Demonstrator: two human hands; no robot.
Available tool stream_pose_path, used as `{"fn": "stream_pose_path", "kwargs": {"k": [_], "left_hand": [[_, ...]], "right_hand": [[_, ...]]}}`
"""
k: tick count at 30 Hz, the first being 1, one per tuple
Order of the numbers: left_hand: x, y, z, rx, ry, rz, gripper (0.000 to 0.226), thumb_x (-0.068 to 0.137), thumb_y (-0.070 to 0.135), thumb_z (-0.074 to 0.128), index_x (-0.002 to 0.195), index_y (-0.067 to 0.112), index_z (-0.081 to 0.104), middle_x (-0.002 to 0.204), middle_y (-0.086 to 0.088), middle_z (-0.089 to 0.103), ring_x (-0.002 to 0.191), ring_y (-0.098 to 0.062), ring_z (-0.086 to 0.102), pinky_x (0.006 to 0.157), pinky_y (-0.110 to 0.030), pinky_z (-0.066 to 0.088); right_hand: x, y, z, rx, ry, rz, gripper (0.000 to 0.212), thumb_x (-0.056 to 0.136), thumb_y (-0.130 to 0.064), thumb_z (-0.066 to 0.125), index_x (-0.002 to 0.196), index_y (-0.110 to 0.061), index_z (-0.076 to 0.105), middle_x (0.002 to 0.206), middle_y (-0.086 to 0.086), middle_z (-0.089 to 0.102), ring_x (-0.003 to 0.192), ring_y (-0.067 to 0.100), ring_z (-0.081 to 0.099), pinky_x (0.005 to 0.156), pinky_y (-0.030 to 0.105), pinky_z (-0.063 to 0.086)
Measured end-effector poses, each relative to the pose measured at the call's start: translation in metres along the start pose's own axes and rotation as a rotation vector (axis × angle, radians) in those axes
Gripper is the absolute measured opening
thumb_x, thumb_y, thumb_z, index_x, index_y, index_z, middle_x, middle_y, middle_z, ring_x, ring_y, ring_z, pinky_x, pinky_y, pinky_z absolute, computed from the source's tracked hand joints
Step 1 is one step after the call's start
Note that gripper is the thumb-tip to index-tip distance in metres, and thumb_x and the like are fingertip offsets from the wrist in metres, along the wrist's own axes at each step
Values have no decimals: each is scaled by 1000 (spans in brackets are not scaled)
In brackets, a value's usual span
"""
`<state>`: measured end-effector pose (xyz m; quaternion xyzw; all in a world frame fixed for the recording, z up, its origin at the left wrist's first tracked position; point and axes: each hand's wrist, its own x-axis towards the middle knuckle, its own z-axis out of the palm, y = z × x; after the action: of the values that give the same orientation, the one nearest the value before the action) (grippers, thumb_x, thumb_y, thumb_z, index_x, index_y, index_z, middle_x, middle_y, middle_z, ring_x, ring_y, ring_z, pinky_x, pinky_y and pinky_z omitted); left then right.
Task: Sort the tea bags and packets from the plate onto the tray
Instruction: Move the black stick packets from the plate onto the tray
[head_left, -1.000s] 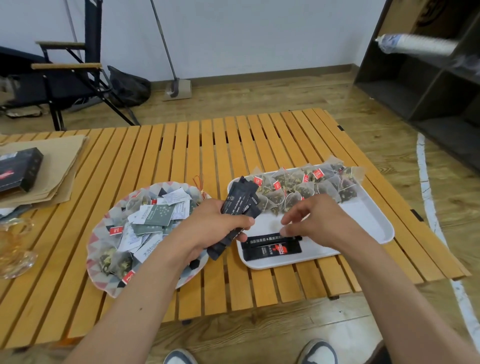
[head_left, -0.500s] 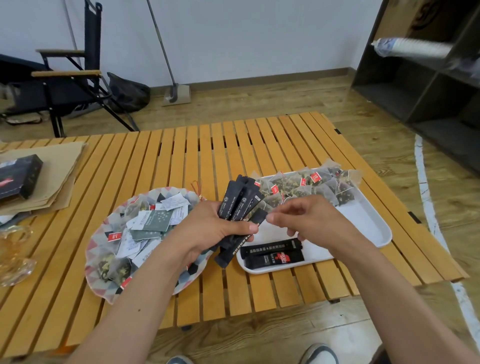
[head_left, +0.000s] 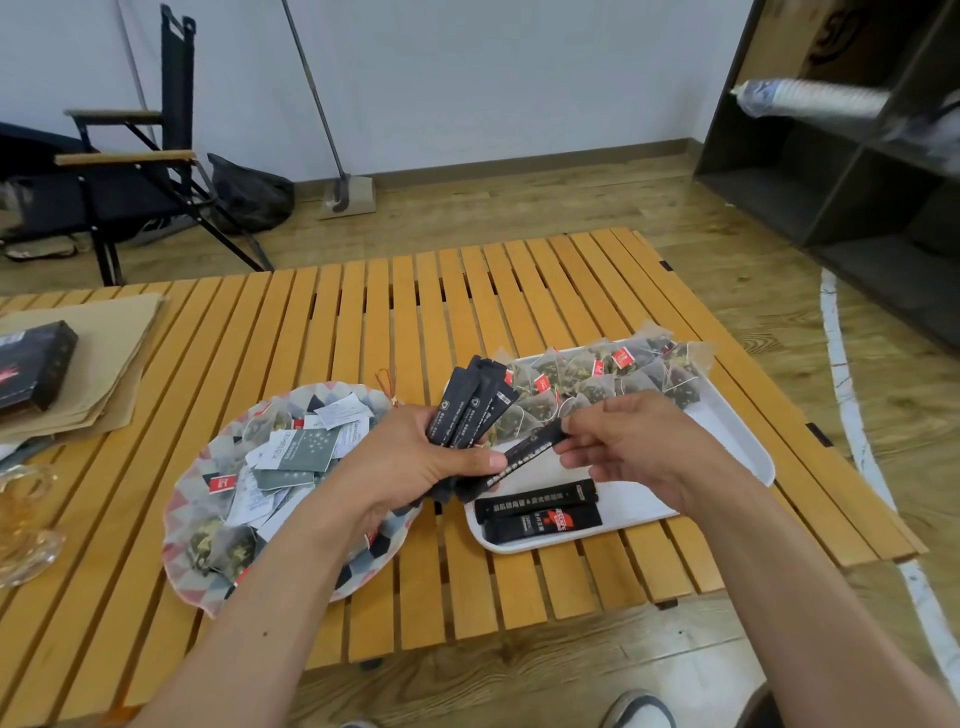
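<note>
Near the front edge of the slatted orange wooden table (head_left: 363, 312), two black stick packets (head_left: 540, 512) lie in the near left corner of the white rectangular plastic tray (head_left: 727, 431). The round patterned plate (head_left: 197, 499) of paper sachets sits just left of it. Above, the left hand (head_left: 415, 462) grips a fan of black stick packets (head_left: 470, 410) with its fingers (head_left: 483, 460) curled. The right hand (head_left: 639, 447) pinches one single black packet (head_left: 530, 449). Mesh pyramid tea bags (head_left: 597, 374) fill the tray's far side.

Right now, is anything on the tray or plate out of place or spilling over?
Yes. The pyramid tea bags heaped at the far end of the tray stick out over its rim, most at the right corner.
</note>
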<state>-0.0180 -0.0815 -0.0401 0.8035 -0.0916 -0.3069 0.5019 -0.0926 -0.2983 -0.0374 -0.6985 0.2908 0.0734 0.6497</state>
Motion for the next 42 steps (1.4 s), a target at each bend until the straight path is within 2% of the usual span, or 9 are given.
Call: {"fn": "stream_pose_path", "kwargs": {"k": [4, 7, 12, 15, 19, 23, 33, 39, 42], "left_hand": [[-3, 1, -3, 53, 7, 22, 32, 70, 24, 93, 95, 12, 77, 86, -3, 82, 87, -19, 78, 81, -28, 54], [-6, 4, -3, 95, 10, 26, 30, 67, 23, 94, 92, 16, 79, 82, -1, 81, 76, -12, 73, 67, -22, 50], [-5, 3, -1, 41, 52, 18, 23, 78, 23, 88, 95, 16, 75, 77, -6, 80, 79, -24, 73, 74, -33, 46], [-5, 4, -2, -18, 54, 3, 19, 86, 22, 82, 101, 13, 74, 85, -4, 82, 76, -17, 78, 80, -36, 49], [-3, 7, -3, -136, 6, -62, 23, 92, 20, 75, 111, 7, 72, 90, -4, 82, 64, -11, 72, 56, -23, 46], [2, 4, -1, -192, 119, -119, 25, 81, 11, 85, 102, 5, 72, 61, -6, 67, 41, -8, 52, 38, -18, 36], [5, -4, -2, 35, 146, -112, 28, 72, 10, 91, 94, 8, 74, 58, -2, 70, 48, -10, 60, 46, -20, 45], [5, 0, -4, -88, 94, -101, 29, 88, 36, 79, 93, 9, 71, 63, -6, 65, 43, -11, 49, 40, -19, 35], [2, 5, -2, -209, 20, -121, 25, 97, 26, 69, 109, 4, 68, 78, -6, 74, 52, -11, 61, 44, -21, 40]], "right_hand": [[2, 1, -9, 68, 98, -23, 15, 90, -7, 72, 101, 0, 65, 77, 16, 78, 62, 20, 73, 54, 27, 57], [5, 3, -12, 47, 125, -36, 12, 91, -7, 71, 101, -1, 69, 76, 15, 78, 61, 20, 72, 51, 27, 56], [3, 1, -22, 84, -27, 25, 15, 89, -10, 73, 101, 0, 74, 92, 16, 79, 79, 21, 76, 60, 25, 58], [1, 2, -28, 3, -60, 24, 14, 86, -13, 78, 99, -7, 78, 92, 8, 79, 78, 16, 72, 63, 26, 51], [2, 4, -31, -67, -58, 53, 15, 85, -20, 81, 98, -13, 79, 90, -3, 79, 79, 14, 71, 62, 25, 48], [2, 4, -32, -68, -84, 70, 16, 87, -17, 78, 101, -9, 76, 94, 6, 80, 79, 14, 72, 62, 25, 47], [13, 12, -24, -232, 57, 38, 7, 86, -12, 79, 88, -7, 77, 83, 7, 80, 62, 9, 66, 52, 21, 43], [18, 11, -9, -424, 118, 61, 5, 85, -11, 80, 82, -8, 77, 77, 8, 75, 56, 9, 62, 38, 16, 36], [22, 12, -1, -508, 142, 44, 8, 81, -11, 84, 76, -11, 77, 64, 3, 69, 56, 11, 61, 45, 17, 45]]}}
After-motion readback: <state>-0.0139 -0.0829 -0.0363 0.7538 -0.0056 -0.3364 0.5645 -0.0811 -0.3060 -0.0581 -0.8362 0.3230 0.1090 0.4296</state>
